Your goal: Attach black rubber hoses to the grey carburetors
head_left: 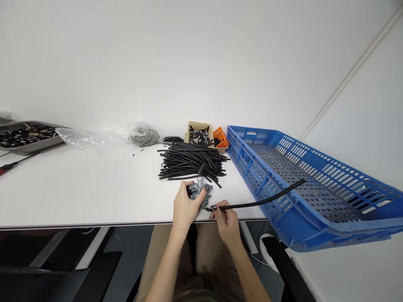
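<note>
My left hand (185, 205) is closed around a small grey metal carburetor (205, 191) at the front edge of the table, thumb across its face. A short black tube (201, 169) stands up from the carburetor's top. In my right hand (227, 221), fingers pinch a black rubber hose (264, 201) near one end. That end is at the carburetor's lower right side; I cannot tell whether it is pushed on. The hose's other end reaches right, over the rim of the blue crate. Just behind my hands lies a pile of black hoses (192, 161).
A blue plastic crate (252, 167) stands at the right. Behind the hoses are a cream bin (199, 125) of small parts and an orange basket (221, 136). Further left are a bag of grey parts (143, 136), clear plastic film (91, 138) and a metal tray (28, 147).
</note>
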Demonstrator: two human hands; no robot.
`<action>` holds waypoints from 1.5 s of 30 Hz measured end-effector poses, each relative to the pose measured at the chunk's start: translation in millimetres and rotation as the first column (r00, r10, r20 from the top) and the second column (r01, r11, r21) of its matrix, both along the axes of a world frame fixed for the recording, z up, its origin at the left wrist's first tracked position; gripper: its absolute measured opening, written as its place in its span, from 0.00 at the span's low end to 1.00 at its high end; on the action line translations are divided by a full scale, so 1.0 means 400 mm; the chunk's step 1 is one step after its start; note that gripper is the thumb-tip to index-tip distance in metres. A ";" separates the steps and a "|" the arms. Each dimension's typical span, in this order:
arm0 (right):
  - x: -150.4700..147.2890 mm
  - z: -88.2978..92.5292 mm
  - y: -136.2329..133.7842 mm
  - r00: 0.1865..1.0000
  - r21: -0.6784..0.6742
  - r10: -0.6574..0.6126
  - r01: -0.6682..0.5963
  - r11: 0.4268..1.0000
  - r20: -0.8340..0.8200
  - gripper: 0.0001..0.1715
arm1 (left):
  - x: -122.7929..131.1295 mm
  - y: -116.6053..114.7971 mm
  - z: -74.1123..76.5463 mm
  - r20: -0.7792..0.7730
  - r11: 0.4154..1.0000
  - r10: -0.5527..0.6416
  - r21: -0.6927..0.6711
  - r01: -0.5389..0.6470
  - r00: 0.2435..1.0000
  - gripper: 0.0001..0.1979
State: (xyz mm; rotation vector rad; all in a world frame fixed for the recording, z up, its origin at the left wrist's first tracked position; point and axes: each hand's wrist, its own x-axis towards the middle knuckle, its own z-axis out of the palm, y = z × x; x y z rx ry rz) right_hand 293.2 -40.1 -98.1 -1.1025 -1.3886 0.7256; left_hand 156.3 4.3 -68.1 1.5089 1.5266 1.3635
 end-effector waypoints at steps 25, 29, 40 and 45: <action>-0.018 0.006 0.057 0.980 -0.073 -0.014 -0.001 0.997 -0.200 0.18 | -0.019 0.005 -0.012 0.157 0.986 -0.075 0.160 0.049 0.985 0.19; -0.026 0.003 0.069 0.965 -0.070 -0.086 0.071 0.995 -0.248 0.26 | -0.020 0.004 -0.011 0.170 0.973 -0.147 0.205 0.111 0.974 0.18; -0.034 0.005 0.069 0.907 0.021 0.323 -0.329 0.944 -0.270 0.44 | -0.031 0.001 -0.016 0.318 0.948 -0.298 0.206 0.242 0.900 0.24; -0.037 0.014 0.068 0.854 0.049 0.425 -0.431 0.901 -0.301 0.40 | -0.029 0.020 -0.043 0.460 0.948 -0.318 0.176 0.266 0.829 0.23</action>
